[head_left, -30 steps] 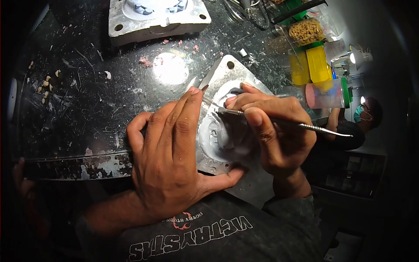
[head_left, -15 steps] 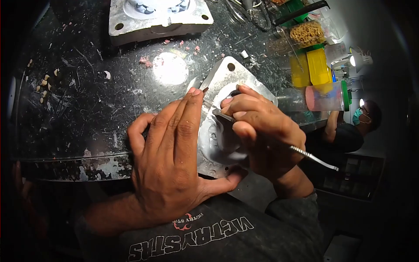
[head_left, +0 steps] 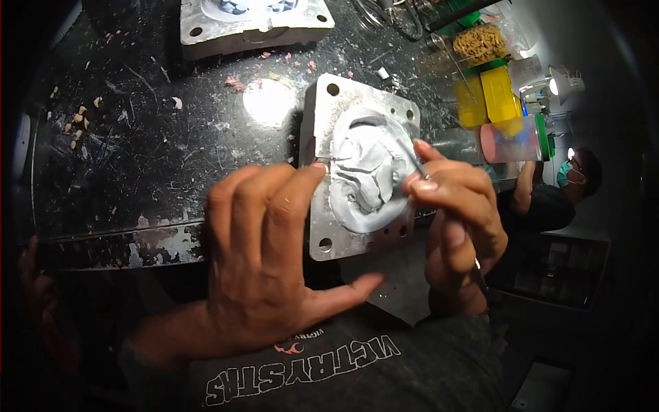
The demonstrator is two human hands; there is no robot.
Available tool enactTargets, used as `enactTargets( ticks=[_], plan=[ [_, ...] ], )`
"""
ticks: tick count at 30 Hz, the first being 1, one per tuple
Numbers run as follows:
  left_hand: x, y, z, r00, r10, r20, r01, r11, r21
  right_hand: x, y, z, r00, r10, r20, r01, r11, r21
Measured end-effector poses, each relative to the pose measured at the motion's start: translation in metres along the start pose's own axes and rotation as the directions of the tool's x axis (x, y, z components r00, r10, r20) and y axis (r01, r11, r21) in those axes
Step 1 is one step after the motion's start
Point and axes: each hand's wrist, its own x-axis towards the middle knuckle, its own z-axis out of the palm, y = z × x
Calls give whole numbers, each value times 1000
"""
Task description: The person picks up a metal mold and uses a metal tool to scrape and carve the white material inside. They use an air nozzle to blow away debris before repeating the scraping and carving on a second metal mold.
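A metal flask half [head_left: 357, 248] lies near the table's front edge, with grey-white plaster moulded into a raised, ridged shape [head_left: 374, 172] in its middle. My left hand [head_left: 264, 226] is beside its left edge, fingers stretched out and a fingertip touching the rim. The left thumb points right, apart from the flask. My right hand [head_left: 460, 213] is closed round a slim metal carving tool [head_left: 415, 161] at the flask's right side. The tool's tip reaches over the plaster's right edge; whether it touches is hard to tell.
Another metal flask half [head_left: 257, 42] stands at the back. Tooth-like pieces [head_left: 79, 120] and pink crumbs [head_left: 233, 84] lie on the black table [head_left: 137, 178]. At right are a yellow container [head_left: 500, 93], a green-lidded jar [head_left: 515, 142], a lamp [head_left: 559, 84] and a masked person [head_left: 549, 196].
The flask half has turned and its plaster is now uncovered. My right hand has drawn back to the right with the tool. My left fingers have bent slightly and shifted down.
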Motion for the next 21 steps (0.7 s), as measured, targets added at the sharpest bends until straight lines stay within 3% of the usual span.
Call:
enactTargets(
  ticks=[1, 2, 3, 5, 6, 7, 9, 10, 11, 13, 16, 17, 20, 21],
  plan=[
    [5, -2, -6, 999, 22, 28, -23, 1000, 15, -3, -9, -5, 996, 23, 83, -22, 1000, -9],
    [14, 0, -12, 998, 5, 59, -5, 1000, -1, -7, -24, 3, 983, 184, 23, -185, 982, 30],
    [30, 0, -17, 996, 55, 63, -55, 998, 5, -24, -25, 14, 949, 267, -165, -252, 962, 107],
    [54, -9, -15, 991, 101, 91, -94, 993, -70, -29, -21, 8, 935, 252, -251, -174, 940, 294],
    [55, -15, -12, 981, 84, 175, -80, 996, -29, -40, -2, -24, 990, 140, -16, -129, 944, 305],
    [52, -13, -7, 981, 84, 173, -82, 996, -23, -35, 9, -36, 995, 22, 97, -53, 943, 328],
    [44, -2, 7, 998, 22, 60, -22, 1000, 8, -31, -14, -22, 965, 260, -27, -210, 833, 512],
    [36, 8, 18, 999, -39, -19, 39, 999, 32, -25, -10, -27, 979, 182, 86, -195, 750, 631],
    [29, 15, 26, 996, -57, -75, 65, 991, 116, -29, -25, -20, 962, 267, 55, -250, 785, 567],
    [26, 19, 20, 989, -140, -36, 144, 976, 161, -27, -34, -18, 901, 433, 34, -323, 615, 720],
    [18, 15, 13, 996, -82, -24, 86, 979, 186, -28, -21, -34, 904, 401, 150, -390, 628, 674],
    [18, 13, 12, 997, -79, -23, 82, 981, 178, -27, -29, -32, 848, 515, 123, -462, 606, 647],
    [30, 2, 7, 993, -9, -121, 21, 994, 104, -16, -44, -29, 793, 602, 89, -608, 790, 75],
    [35, -1, 0, 994, 33, -103, -17, 989, 150, -11, -46, -32, 791, 605, 88, -611, 788, 77]
  ],
)
